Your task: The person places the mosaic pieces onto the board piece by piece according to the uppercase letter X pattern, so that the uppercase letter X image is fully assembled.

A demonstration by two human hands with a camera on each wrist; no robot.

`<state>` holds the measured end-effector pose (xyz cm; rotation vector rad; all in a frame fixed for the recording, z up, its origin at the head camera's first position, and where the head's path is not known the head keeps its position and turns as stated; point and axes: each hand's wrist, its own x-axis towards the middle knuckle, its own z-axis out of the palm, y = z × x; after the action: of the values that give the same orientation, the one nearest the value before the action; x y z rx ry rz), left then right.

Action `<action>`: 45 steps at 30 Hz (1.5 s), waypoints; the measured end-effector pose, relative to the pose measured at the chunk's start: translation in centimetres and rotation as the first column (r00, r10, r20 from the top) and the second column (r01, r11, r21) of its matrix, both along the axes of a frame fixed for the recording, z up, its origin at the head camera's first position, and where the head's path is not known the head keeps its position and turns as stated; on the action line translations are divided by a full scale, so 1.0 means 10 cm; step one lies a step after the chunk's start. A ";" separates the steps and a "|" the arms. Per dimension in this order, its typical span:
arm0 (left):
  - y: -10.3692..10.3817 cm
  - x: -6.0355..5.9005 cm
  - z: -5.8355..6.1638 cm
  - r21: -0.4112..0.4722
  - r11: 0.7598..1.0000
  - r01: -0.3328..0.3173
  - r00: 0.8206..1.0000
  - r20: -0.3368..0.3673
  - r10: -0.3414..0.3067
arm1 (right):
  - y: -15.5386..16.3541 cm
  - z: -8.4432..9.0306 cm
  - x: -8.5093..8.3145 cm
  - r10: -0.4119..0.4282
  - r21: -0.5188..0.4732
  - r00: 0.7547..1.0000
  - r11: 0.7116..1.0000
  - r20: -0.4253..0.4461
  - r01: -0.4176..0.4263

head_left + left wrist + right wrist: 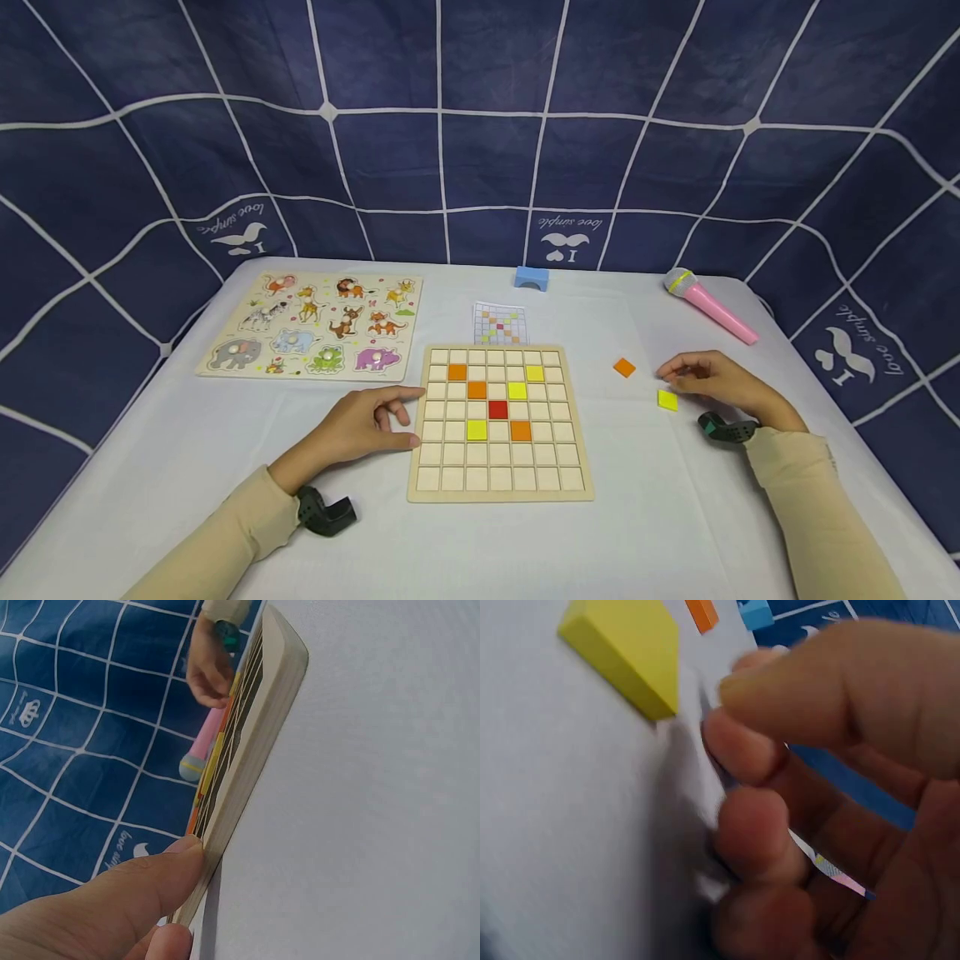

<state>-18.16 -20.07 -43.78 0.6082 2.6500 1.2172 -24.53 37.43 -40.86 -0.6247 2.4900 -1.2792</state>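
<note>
A wooden grid board (501, 496) lies in the middle of the table, with several orange and yellow square tiles and a red tile (498, 409) in its cells. Beside its left edge is my left hand (356, 429), thumb and index finger extended and touching the frame. My right hand (712, 383) hovers low over the table on the right, fingers loosely bent around nothing. Just by its fingertips lies a loose yellow tile (667, 400), also large in the right wrist view. A loose orange tile (625, 367) lies farther left, apart from the hand.
A printed pattern card (500, 323) lies behind the board. An animal peg puzzle (322, 325) stands back left. A blue arch block (532, 278) and a pink toy microphone (712, 307) lie toward the back. Dark blue gridded cloth surrounds the table.
</note>
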 end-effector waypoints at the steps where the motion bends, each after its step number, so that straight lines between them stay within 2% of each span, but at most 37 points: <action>1: 0.00 0.00 0.00 0.000 1.000 0.001 1.000 -0.001 -0.001 | 0.02 -0.01 0.00 0.030 -0.014 1.000 0.999 0.007 -0.030; 6: 0.00 0.00 0.00 -0.002 1.000 -0.001 1.000 -0.002 0.001 | 0.07 -0.05 -0.04 0.176 -0.096 0.984 0.980 0.002 -0.175; 10: 0.00 0.00 0.00 0.000 1.000 -0.004 1.000 0.000 0.004 | 0.05 -0.07 -0.05 0.221 -0.095 0.974 0.970 -0.051 -0.225; 17: 0.00 0.00 0.00 0.006 1.000 -0.005 1.000 0.004 0.005 | 0.02 -0.03 -0.02 0.179 -0.003 0.982 0.984 -0.064 -0.179; 24: 0.00 0.00 0.00 0.011 1.000 -0.002 1.000 0.005 0.002 | -0.05 -0.01 0.00 0.229 0.008 0.965 0.973 -0.131 -0.230; 28: -0.01 0.00 0.00 0.009 1.000 -0.003 1.000 0.003 0.003 | -0.08 -0.01 0.00 0.237 0.010 0.964 0.971 -0.121 -0.237; 33: 0.00 0.00 0.00 0.008 1.000 -0.001 1.000 0.001 0.001 | -0.10 -0.01 0.01 0.208 0.025 0.973 0.978 -0.105 -0.206; 45: 0.00 0.00 0.00 0.002 1.000 -0.004 1.000 0.001 0.004 | -0.22 0.01 0.03 0.113 0.104 0.985 0.989 -0.129 -0.100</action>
<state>-18.19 -20.10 -43.79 0.6035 2.6510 1.2208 -24.22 35.19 -40.80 -0.8340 2.5688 -1.1033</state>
